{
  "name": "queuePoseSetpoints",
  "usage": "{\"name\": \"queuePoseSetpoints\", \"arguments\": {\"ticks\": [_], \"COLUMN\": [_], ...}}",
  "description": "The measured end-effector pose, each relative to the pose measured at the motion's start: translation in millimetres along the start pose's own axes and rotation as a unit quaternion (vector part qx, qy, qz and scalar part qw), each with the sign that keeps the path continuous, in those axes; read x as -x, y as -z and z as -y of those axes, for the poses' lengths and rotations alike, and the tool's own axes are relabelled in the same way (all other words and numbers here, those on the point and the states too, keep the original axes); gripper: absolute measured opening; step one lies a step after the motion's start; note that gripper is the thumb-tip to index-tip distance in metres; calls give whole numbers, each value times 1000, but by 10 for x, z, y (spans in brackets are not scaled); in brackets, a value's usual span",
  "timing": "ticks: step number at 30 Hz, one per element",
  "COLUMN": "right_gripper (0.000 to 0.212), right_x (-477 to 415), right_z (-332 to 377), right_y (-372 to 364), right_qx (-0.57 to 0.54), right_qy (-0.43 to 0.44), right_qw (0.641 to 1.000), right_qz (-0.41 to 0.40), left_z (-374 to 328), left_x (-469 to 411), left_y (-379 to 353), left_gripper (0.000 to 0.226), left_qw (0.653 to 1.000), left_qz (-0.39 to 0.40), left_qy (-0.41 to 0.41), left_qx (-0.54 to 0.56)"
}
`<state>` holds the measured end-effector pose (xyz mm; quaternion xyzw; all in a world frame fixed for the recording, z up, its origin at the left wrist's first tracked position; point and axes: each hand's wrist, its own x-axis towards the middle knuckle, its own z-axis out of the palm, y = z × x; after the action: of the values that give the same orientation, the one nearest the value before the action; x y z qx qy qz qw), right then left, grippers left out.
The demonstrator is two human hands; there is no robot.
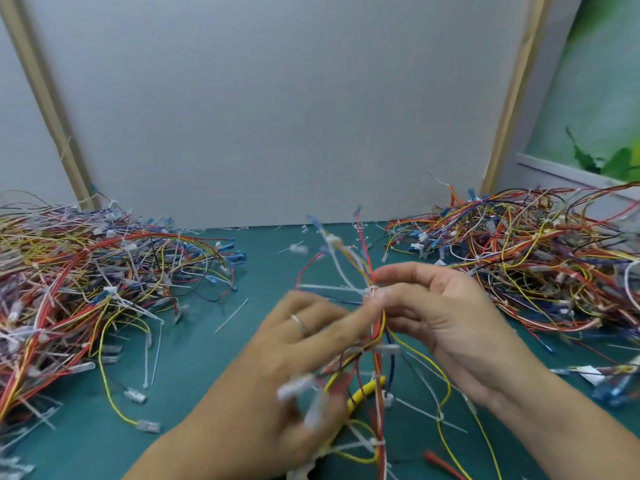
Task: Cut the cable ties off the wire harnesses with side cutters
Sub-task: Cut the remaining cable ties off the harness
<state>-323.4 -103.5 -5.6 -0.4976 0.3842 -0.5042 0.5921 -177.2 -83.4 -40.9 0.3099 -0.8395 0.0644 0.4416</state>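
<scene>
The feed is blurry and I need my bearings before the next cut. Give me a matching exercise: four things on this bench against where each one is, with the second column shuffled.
Things:
1. thin silver ring
2. yellow ribbed tool handle
3. white cable tie on the held multicoloured wire harness
4. yellow wire with a clear plastic connector

Places:
A. on the teal mat, left of the left forearm
B. pinched at the right hand fingertips
C. on a left hand finger
D. on the mat, under the harness

Pairs: 1-C, 2-D, 3-B, 4-A.
</scene>
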Motion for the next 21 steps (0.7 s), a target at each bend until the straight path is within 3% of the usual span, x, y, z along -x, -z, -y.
{"name": "queuePoseSetpoints", "arguments": {"ticks": [1,2,4,7,10,14,21], "right_gripper": [17,17,18,20,23,17,12], "right_x": [-4,-6,1,46,84,103,154], "right_z": [14,23,34,22,-17,-88,-105], "right_y": [8,13,9,-31,-89,-141,-195], "right_qx": [1,-2,-11,-19,7,29,43], "right_qy": [22,39,62,87,102,116,80], "right_qw": [1000,999,998,996,994,991,992], "right_qz": [-14,-25,-31,-6,27,60,87], "left_z": [120,63,252,227,233,150,176], "left_x": [107,142,187,187,177,191,199], "left_y": [560,586,765,658,654,511,494], "left_gripper": [58,59,60,35,16,13,6], "left_qw": [1000,996,979,946,961,987,991], "left_qz": [-13,-3,-105,-174,-175,-96,-29], "left_qy": [11,82,175,266,214,115,130], "left_qx": [-21,35,25,64,23,-50,23]}}
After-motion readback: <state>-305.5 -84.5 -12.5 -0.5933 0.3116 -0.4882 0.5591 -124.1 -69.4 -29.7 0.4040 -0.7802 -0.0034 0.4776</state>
